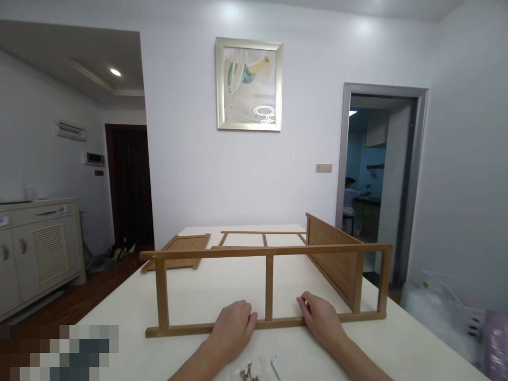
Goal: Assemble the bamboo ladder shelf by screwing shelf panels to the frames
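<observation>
A wooden side frame (269, 288) with two long rails and several crosspieces stands on its edge across the table, close to me. My left hand (234, 325) lies over its lower rail, left of the middle crosspiece, fingers curled into a loose fist. To the right of that crosspiece, my right hand (319, 315) rests at the same rail, thumb and fingers drawn together. I see nothing held in either hand. A solid wooden panel (333, 256) joins the frame's right part and runs away from me. Small screws (248, 373) and a hex key (274, 366) lie near my wrists.
Another wooden panel (184, 251) lies flat at the table's far left. A second open frame (264, 241) is at the back. The white table (119, 312) meets the wall. Wrapped packaging (440, 312) sits at right; a person (351, 201) is beyond the doorway.
</observation>
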Available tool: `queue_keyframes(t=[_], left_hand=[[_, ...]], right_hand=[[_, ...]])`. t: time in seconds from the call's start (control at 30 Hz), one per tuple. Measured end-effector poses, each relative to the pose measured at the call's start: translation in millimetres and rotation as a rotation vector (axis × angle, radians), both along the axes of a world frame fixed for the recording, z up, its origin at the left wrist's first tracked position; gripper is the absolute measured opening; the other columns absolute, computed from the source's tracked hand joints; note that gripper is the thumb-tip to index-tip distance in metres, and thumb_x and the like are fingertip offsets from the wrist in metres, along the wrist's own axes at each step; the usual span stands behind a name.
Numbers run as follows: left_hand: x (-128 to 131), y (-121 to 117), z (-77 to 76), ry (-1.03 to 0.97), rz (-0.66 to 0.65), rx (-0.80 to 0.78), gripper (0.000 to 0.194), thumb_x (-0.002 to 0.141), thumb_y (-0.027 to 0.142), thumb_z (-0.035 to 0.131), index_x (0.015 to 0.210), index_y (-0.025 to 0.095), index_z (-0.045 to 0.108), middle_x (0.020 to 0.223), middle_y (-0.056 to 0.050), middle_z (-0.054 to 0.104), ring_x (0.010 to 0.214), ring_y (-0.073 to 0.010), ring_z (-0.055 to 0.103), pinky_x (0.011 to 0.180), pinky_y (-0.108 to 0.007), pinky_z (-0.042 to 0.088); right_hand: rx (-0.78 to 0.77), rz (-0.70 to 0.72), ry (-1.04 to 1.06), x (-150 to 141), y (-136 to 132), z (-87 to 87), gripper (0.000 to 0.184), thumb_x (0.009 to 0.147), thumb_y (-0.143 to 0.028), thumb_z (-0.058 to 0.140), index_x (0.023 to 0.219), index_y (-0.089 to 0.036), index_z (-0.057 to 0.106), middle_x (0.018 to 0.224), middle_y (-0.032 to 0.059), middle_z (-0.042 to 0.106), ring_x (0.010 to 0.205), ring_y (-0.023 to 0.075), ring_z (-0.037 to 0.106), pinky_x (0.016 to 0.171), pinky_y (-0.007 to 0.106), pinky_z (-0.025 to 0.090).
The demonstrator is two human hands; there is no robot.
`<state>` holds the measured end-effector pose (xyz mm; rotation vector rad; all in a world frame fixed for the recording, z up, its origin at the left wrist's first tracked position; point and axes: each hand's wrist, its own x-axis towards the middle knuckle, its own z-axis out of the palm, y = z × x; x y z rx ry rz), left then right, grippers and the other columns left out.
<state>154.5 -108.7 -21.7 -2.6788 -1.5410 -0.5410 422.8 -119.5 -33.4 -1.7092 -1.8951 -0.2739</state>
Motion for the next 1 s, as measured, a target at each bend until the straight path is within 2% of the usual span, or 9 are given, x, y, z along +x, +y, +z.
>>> queue_keyframes(t=[0.1,0.47,0.63,0.8,1.0], left_hand=[[2,1,-1.9,-0.001,0.033,-0.005,0.039,0.098,0.034,0.026,0.083,0.021,0.059,0.087,-0.005,0.067,0.082,-0.0202,0.061,0.073,-0.033,0.039],[6,3,-3.3,-0.018,0.085,-0.026,0.038,0.096,0.032,0.029,0.083,0.02,0.063,0.088,-0.007,0.069,0.084,-0.0219,0.064,0.075,-0.034,0.042],[3,7,0.1,-0.045,0.163,-0.126,0.037,0.094,0.038,0.034,0.083,0.021,0.065,0.09,-0.009,0.072,0.085,-0.025,0.066,0.075,-0.036,0.044],[-15,39,6.2,-0.081,0.315,-0.209,0.028,0.088,0.037,0.046,0.081,0.02,0.067,0.089,-0.011,0.074,0.088,-0.0263,0.069,0.073,-0.034,0.046],[-56,90,11.9,-0.054,0.484,-0.193,0.028,0.089,0.03,0.046,0.098,0.012,0.066,0.102,-0.018,0.071,0.097,-0.0293,0.068,0.079,-0.037,0.047]], right_hand=[[-0.017,-0.012,-0.002,0,0,0.5,0.031,0.098,-0.033,0.037,0.074,-0.022,0.055,0.07,0.0026,0.068,0.063,0.0172,0.061,0.058,0.026,0.031],[-0.003,-0.013,-0.012,1,2,-2.9,0.029,0.097,-0.031,0.04,0.074,-0.022,0.055,0.071,0.0025,0.069,0.064,0.0174,0.062,0.06,0.026,0.033],[0.034,0.009,0.006,3,6,-7.2,0.028,0.096,-0.032,0.04,0.073,-0.023,0.055,0.067,0.0019,0.067,0.061,0.0179,0.062,0.058,0.026,0.033],[0.065,0.04,0.032,5,10,-12.9,0.028,0.094,-0.033,0.042,0.071,-0.024,0.053,0.064,0.0009,0.066,0.06,0.0181,0.062,0.057,0.026,0.034],[0.029,0.036,0.007,6,14,-16.2,0.03,0.096,-0.034,0.039,0.071,-0.024,0.052,0.065,0.0019,0.067,0.062,0.0196,0.063,0.059,0.028,0.035]])
